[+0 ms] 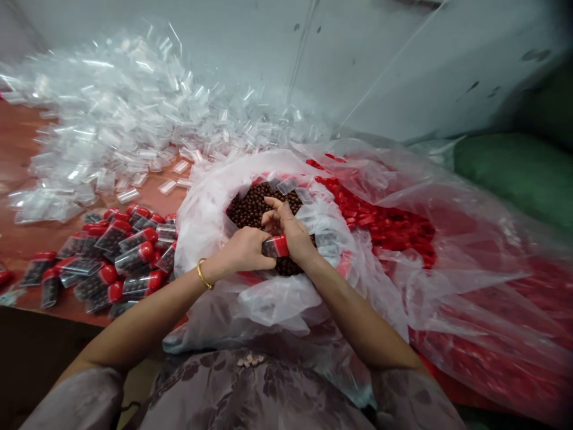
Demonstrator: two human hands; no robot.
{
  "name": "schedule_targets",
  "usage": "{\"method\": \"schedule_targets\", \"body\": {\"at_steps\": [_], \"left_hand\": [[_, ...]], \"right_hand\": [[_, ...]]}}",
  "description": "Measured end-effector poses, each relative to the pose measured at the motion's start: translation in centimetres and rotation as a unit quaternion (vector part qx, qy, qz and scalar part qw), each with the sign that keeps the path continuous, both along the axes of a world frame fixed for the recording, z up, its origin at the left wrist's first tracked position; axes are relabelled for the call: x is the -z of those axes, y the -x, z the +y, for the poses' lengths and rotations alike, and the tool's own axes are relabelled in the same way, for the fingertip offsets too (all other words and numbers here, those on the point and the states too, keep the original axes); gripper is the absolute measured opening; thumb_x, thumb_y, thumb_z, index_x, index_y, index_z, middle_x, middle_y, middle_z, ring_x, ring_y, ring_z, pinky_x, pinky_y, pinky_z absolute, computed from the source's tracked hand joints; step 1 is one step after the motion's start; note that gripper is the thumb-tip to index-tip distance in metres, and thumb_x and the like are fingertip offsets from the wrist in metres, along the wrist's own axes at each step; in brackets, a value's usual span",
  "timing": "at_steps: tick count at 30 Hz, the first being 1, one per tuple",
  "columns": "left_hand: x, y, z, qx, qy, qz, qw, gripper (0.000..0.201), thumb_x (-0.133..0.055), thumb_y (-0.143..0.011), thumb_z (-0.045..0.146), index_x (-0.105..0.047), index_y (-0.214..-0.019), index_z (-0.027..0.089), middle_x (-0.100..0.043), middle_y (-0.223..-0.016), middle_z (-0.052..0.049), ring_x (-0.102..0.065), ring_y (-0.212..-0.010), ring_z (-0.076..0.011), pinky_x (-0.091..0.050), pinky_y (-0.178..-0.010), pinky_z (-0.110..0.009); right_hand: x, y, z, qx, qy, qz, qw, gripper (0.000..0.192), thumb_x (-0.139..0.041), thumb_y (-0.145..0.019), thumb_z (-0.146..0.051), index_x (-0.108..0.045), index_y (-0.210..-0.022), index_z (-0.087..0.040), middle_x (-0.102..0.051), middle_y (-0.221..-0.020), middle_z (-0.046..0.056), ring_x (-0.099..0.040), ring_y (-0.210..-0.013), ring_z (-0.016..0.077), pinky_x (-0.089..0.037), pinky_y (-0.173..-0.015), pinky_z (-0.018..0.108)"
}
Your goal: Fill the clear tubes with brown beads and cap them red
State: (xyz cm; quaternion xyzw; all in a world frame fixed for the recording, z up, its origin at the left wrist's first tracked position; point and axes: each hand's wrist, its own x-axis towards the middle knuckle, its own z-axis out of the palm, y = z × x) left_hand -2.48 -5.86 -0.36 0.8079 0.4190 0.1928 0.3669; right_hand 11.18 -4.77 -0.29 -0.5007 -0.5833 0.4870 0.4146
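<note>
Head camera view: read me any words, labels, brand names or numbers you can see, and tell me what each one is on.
None can be read.
The small container in the hands, its red cap, the filled containers on the table, the clear empty containers and the plastic bags show no legible print.

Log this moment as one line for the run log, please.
left hand: grips red-capped vial | right hand: on vial's cap | below: bag of brown beads | left: filled vials, empty vials | right: red caps

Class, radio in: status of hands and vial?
Both hands, left and right, grip red-capped vial over bag of brown beads. Nothing blocking.
</note>
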Motion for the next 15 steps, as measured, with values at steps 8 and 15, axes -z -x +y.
{"method": "schedule_targets", "body": {"at_steps": [8, 15], "left_hand": [[0.6, 0.2, -0.1, -0.005, -0.061, 0.051, 0.997, 0.009, -0.058, -0.061, 0.024, -0.056, -0.061, 0.015, -0.049, -0.054, 0.001, -0.036, -0.047, -0.0092, -0.025, -0.05, -0.025], [-0.6, 1.3, -2.1, -0.098, -0.141, -0.025, 0.985, 0.024, -0.059, -0.075, 0.033, -0.052, -0.06, 0.017, -0.054, -0.054, 0.003, -0.044, -0.05, -0.0086, -0.032, -0.051, -0.022]], "right_hand": [[-0.9, 0.3, -0.8, -0.098, -0.166, -0.202, 0.96, 0.053, -0.025, -0.099, -0.044, -0.044, -0.141, -0.018, -0.057, -0.131, 0.011, -0.053, -0.119, 0.019, -0.039, -0.106, 0.04], [-1.4, -2.9, -0.5, 0.042, -0.227, -0.15, 0.961, 0.053, -0.024, -0.099, -0.047, -0.063, -0.115, -0.016, -0.067, -0.112, 0.009, -0.062, -0.103, 0.016, -0.048, -0.093, 0.032]]}}
